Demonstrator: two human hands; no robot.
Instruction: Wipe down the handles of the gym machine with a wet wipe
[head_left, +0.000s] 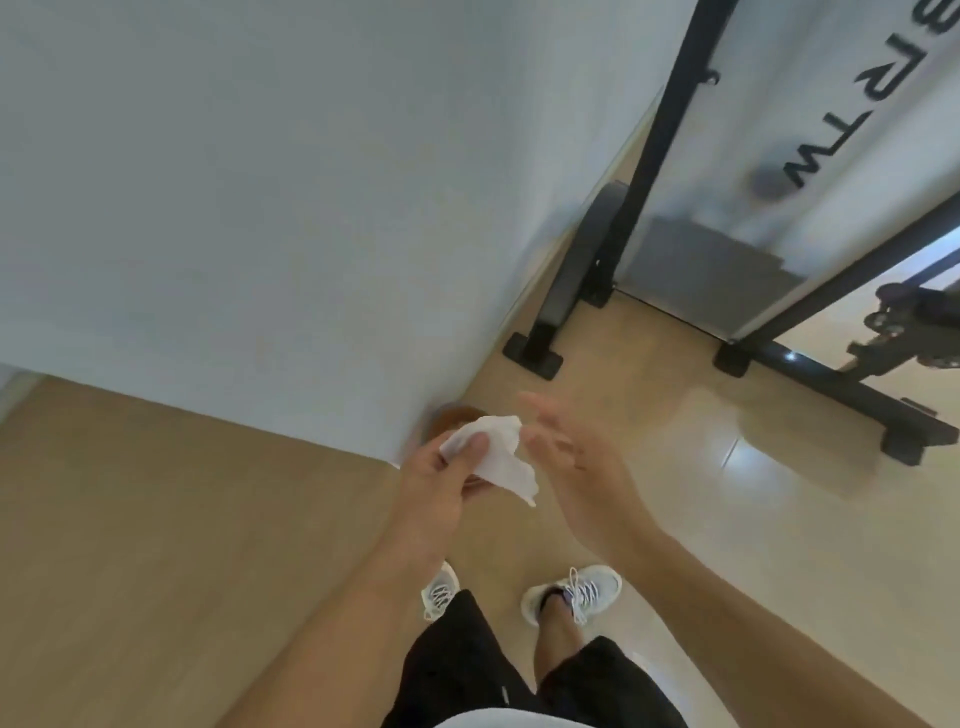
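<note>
While left hand (441, 470) pinches crumpled white wet wipe (498, 454) between thumb and curled fingers, right hand (571, 467) hovers just beside it, fingers straight, loosely spread, blurred. Wipe hangs above brown round object (452, 415) at wall corner. Gym machine frame (779, 358) stands well apart, upper right. White sneakers (576, 592) on floor below.

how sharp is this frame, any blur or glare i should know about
Head view: soft all over with motion blur, worst on the open right hand; the left hand pinching the wet wipe reads clearer. Glare patches shine on the floor tiles. Wide-angle distortion tilts the wall and the gym machine frame.
</note>
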